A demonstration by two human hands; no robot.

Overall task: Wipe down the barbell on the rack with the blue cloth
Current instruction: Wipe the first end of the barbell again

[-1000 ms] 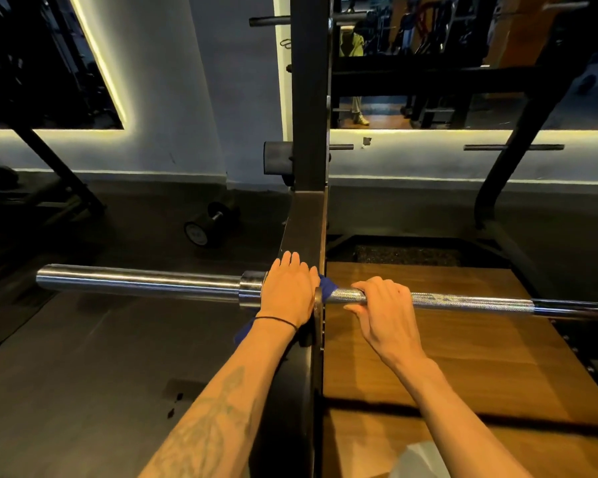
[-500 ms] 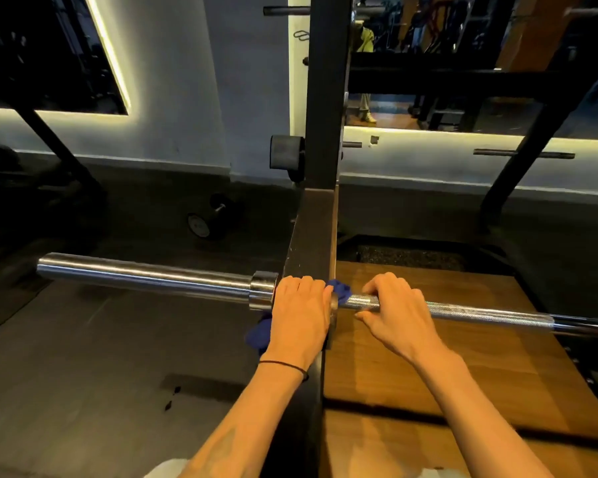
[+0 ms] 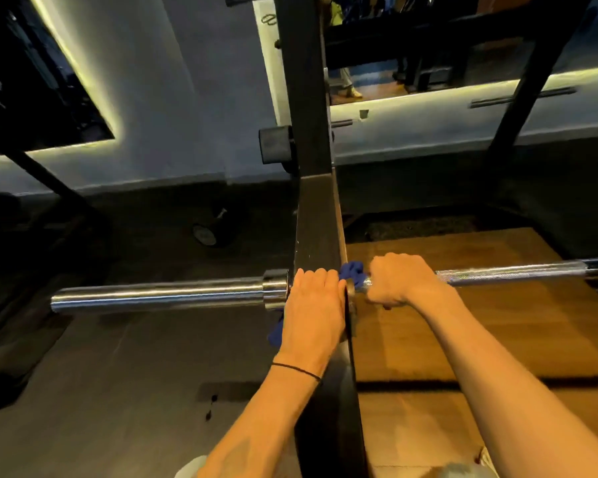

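Barbell point(image 3: 159, 296) under both hands, blue cloth point(image 3: 353, 272) between.

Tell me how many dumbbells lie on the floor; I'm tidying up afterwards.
1: a dumbbell on the dark floor beyond the barbell, left of the rack upright. Others may hide in the dark left corner.

Chrome-silver barbell point(image 3: 159, 298) with cross-hatched knurl right of the upright, deep blue cloth point(image 3: 353, 271), matte black rack upright point(image 3: 308, 132), warm brown wood-grain platform point(image 3: 463, 332), dark grey floor point(image 3: 101, 391), thin black wristband point(image 3: 296, 369), pale grey wall point(image 3: 187, 98)
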